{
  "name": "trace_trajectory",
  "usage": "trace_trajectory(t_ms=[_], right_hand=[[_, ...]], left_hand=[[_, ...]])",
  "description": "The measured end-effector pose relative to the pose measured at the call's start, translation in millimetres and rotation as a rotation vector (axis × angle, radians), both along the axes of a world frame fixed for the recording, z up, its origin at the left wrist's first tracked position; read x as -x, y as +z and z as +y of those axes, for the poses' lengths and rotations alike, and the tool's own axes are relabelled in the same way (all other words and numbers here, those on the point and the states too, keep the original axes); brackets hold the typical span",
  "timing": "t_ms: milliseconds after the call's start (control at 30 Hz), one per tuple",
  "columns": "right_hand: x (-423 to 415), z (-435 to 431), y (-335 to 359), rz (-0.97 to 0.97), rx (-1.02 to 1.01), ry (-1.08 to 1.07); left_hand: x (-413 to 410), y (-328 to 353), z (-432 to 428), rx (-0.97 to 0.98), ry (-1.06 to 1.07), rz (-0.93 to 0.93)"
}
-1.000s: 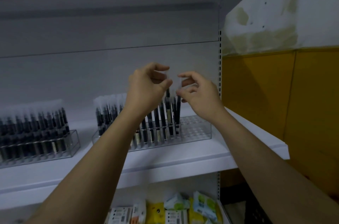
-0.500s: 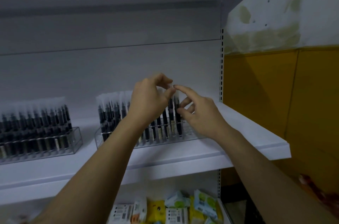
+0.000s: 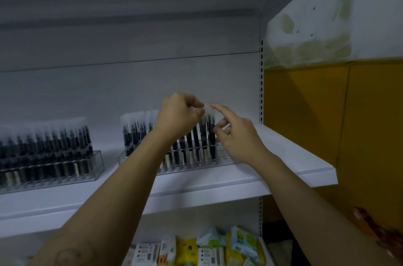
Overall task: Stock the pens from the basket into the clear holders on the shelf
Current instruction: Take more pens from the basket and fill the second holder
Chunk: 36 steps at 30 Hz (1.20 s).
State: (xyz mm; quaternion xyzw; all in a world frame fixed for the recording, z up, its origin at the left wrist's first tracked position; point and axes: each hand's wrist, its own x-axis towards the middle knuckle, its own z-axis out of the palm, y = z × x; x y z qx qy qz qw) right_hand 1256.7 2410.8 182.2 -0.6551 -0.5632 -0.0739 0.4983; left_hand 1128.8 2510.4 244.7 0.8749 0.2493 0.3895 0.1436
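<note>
1. The left hand pinches the clear cap of a pen standing in the right-hand clear holder on the shelf.
2. The right hand touches that cap with a straight forefinger, its other fingers loosely curled.

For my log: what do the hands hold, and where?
The left hand pinches a pen by its clear cap; the right hand touches that cap.

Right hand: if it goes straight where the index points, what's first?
Likely the clear cap of the pen in the left hand's grip, right at the right hand's fingertip; depth is unclear.
</note>
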Motion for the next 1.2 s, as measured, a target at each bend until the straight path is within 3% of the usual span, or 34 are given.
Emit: trace_trajectory(t_ms=[133, 367, 500, 967, 1200], right_hand=[[4, -4, 2, -0.028, 0.046, -0.014], [17, -26, 28, -0.088, -0.059, -0.090], [51, -32, 32, -0.127, -0.102, -0.023], [190, -10, -72, -0.145, 0.089, 0.327], [230, 10, -159, -0.124, 0.354, 0.433]], left_hand=[[12, -5, -6, -0.153, 0.018, 0.039], [47, -3, -22, -0.318, 0.063, 0.025], [73, -12, -31, -0.350, 0.067, 0.024], [236, -144, -53, -0.187, 0.300, 0.141], [288, -213, -52, -0.053, 0.421, 0.266]])
